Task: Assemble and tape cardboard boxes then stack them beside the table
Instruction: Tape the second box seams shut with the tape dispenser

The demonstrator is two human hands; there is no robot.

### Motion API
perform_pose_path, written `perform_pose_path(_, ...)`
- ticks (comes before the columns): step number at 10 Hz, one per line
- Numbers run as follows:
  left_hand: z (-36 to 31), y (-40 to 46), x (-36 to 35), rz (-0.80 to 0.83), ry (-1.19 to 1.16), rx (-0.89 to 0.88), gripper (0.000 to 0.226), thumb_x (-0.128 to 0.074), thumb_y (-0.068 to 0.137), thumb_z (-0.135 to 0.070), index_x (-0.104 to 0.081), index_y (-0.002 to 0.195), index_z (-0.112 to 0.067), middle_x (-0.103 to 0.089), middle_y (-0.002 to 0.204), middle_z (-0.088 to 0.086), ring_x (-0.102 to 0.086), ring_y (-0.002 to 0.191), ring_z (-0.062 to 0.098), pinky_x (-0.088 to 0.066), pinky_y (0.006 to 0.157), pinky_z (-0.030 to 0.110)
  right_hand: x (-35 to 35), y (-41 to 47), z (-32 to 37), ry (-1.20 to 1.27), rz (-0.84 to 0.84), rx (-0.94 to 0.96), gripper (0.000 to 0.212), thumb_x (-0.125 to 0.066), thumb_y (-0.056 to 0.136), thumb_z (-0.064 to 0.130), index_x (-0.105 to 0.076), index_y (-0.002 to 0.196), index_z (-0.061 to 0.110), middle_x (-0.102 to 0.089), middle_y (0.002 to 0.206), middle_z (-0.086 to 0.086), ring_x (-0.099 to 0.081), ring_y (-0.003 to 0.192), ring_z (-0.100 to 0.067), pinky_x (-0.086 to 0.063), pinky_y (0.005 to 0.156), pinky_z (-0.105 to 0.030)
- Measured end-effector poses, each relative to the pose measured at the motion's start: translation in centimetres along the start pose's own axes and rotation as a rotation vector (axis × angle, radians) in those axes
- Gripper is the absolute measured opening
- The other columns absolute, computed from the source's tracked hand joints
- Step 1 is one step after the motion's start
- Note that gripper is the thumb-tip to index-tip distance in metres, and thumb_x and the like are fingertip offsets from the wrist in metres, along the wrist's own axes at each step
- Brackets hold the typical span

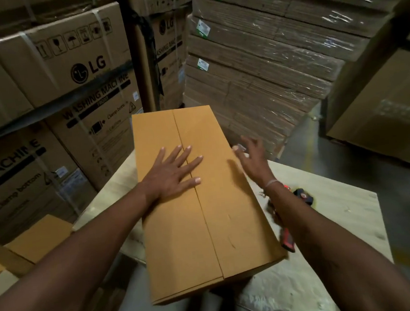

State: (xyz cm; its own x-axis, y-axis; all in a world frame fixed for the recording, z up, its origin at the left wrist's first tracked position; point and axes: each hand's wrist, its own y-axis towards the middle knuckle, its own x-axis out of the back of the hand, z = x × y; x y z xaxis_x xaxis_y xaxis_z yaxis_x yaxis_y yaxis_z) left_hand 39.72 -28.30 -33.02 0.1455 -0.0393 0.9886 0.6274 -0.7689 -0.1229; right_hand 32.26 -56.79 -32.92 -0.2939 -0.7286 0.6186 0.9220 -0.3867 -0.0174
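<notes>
A long tan cardboard box (220, 216) lies on the pale wooden table (342, 217), its two top flaps folded shut and meeting in a seam down the middle. My left hand (173, 173) presses flat on the flaps, fingers spread across the seam. My right hand (251, 158) hovers at the box's right edge with fingers relaxed, and a small pale scrap shows at its fingertips. A red and black tape dispenser (300, 196) lies on the table to the right of the box, partly hidden under my right forearm.
Large printed washing-machine cartons (65, 68) are stacked at the left and back. Wrapped bundles of flat cardboard (264, 56) stand behind the table. More tan boxes (39, 236) sit low at the left. Another big carton (382, 113) stands at the right beside the grey floor.
</notes>
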Motion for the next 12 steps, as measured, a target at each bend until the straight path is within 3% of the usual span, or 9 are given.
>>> perform_pose_path(1, 0.1, -0.2, 0.2, -0.042, -0.02, 0.012, 0.07, -0.004, 0.097, -0.082, 0.014, 0.159, -0.053, 0.016, 0.172, -0.004, 0.015, 0.159, 0.022, 0.008, 0.126, 0.06, 3.8, -0.7, -5.2, 0.051, -0.184, -0.304, 0.035, -0.054, 0.092, 0.052, -0.07, 0.087, 0.021, -0.066, 0.1, -0.013, -0.066, 0.1, -0.036, -0.057, 0.09, -0.049)
perform_pose_path(2, -0.2, -0.2, 0.2, -0.043, -0.014, 0.003, 0.073, -0.002, 0.095, -0.083, 0.013, 0.159, -0.053, 0.015, 0.172, -0.003, 0.014, 0.159, 0.022, 0.007, 0.126, 0.06, 7.1, -4.3, -9.6, -0.123, -0.143, -0.579, 0.024, -0.058, 0.098, 0.022, -0.062, 0.079, 0.006, -0.065, 0.083, -0.014, -0.068, 0.084, -0.035, -0.043, 0.057, -0.032)
perform_pose_path(3, -0.3, -0.1, -0.2, -0.063, -0.01, 0.011, 0.072, -0.003, 0.096, -0.083, 0.013, 0.159, -0.053, 0.015, 0.173, -0.003, 0.015, 0.159, 0.021, 0.006, 0.127, 0.058, 7.5, -7.3, -15.9, -0.203, 0.009, -0.778, 0.047, -0.075, 0.085, 0.052, -0.066, 0.102, 0.009, -0.066, 0.099, -0.013, -0.068, 0.091, -0.035, -0.04, 0.064, -0.029)
perform_pose_path(4, -0.7, -0.2, -0.4, -0.052, -0.014, 0.024, 0.074, 0.0, 0.093, -0.085, 0.014, 0.159, -0.054, 0.016, 0.172, -0.003, 0.016, 0.159, 0.021, 0.007, 0.127, 0.058, 6.0, -8.8, -20.9, -0.127, 0.135, -0.923, 0.048, -0.085, 0.067, 0.057, -0.071, 0.08, 0.012, -0.067, 0.084, -0.011, -0.06, 0.062, -0.028, -0.045, 0.055, -0.027)
perform_pose_path(5, -1.5, -0.1, -0.6, -0.051, -0.012, 0.034, 0.075, 0.001, 0.092, -0.086, 0.016, 0.158, -0.054, 0.016, 0.172, -0.002, 0.017, 0.159, 0.021, 0.008, 0.126, 0.058, 3.8, -9.4, -23.9, -0.11, 0.207, -0.903, 0.05, -0.079, 0.053, 0.05, -0.076, 0.082, 0.01, -0.076, 0.089, -0.016, -0.072, 0.079, -0.034, -0.061, 0.075, -0.04)
perform_pose_path(6, -2.3, -0.4, -0.9, -0.053, -0.007, 0.051, 0.074, 0.0, 0.092, -0.086, 0.016, 0.158, -0.054, 0.016, 0.172, -0.002, 0.016, 0.159, 0.022, 0.008, 0.126, 0.058, 0.9, -8.3, -29.1, 0.024, 0.125, -0.94, 0.052, -0.08, 0.063, 0.045, -0.074, 0.096, 0.004, -0.075, 0.095, -0.02, -0.073, 0.088, -0.035, -0.062, 0.082, -0.048)
perform_pose_path(7, -3.4, -1.0, -1.2, -0.058, -0.005, 0.067, 0.075, 0.002, 0.091, -0.086, 0.017, 0.158, -0.054, 0.018, 0.171, -0.002, 0.019, 0.158, 0.022, 0.008, 0.126, 0.058, 1.4, -10.2, -21.5, 0.227, -0.044, -0.907, 0.026, -0.082, 0.086, 0.029, -0.07, 0.097, 0.009, -0.07, 0.091, -0.016, -0.067, 0.089, -0.028, -0.056, 0.074, -0.035)
perform_pose_path(9, -4.9, -1.4, -1.6, -0.053, 0.011, 0.095, 0.074, -0.001, 0.092, -0.085, 0.018, 0.157, -0.054, 0.02, 0.171, -0.003, 0.022, 0.158, 0.021, 0.01, 0.126, 0.057, 1.4, -8.7, -20.9, 0.848, -0.122, -0.932, 0.006, -0.059, 0.102, 0.013, -0.061, 0.101, 0.007, -0.055, 0.061, -0.008, -0.052, 0.04, -0.017, -0.043, 0.04, -0.024)
perform_pose_path(12, -4.8, -1.3, -1.4, -0.047, 0.006, 0.089, 0.075, -0.003, 0.092, -0.086, 0.017, 0.157, -0.055, 0.019, 0.172, -0.004, 0.022, 0.158, 0.02, 0.012, 0.126, 0.055, 2.4, -5.5, -17.0, 0.884, -0.048, -0.754, 0.008, -0.057, 0.102, 0.012, -0.064, 0.102, 0.009, -0.05, 0.059, -0.004, -0.045, 0.04, -0.014, -0.027, 0.035, -0.02)
